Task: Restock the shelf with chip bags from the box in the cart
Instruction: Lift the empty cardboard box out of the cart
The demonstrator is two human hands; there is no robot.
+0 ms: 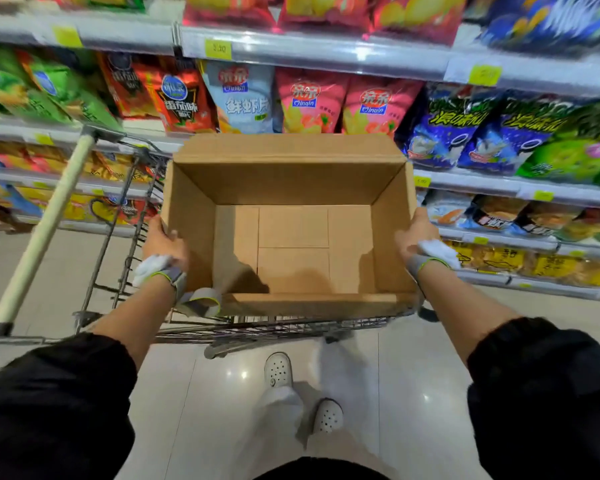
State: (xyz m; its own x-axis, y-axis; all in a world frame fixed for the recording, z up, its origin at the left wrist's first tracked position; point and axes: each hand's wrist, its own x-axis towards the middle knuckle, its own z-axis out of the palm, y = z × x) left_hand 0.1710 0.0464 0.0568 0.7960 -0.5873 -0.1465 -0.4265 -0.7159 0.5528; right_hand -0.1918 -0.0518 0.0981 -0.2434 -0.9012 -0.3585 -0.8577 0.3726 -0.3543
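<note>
Shelves of chip bags are seen at twelve o'clock. The box, empty, sits atop the cart, clasped at nine by the left hand and at three by the right hand, equally near.

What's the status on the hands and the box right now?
Left hand and right hand grip brown cardboard box sides. Box empty, over wire cart. Nothing blocking.
</note>
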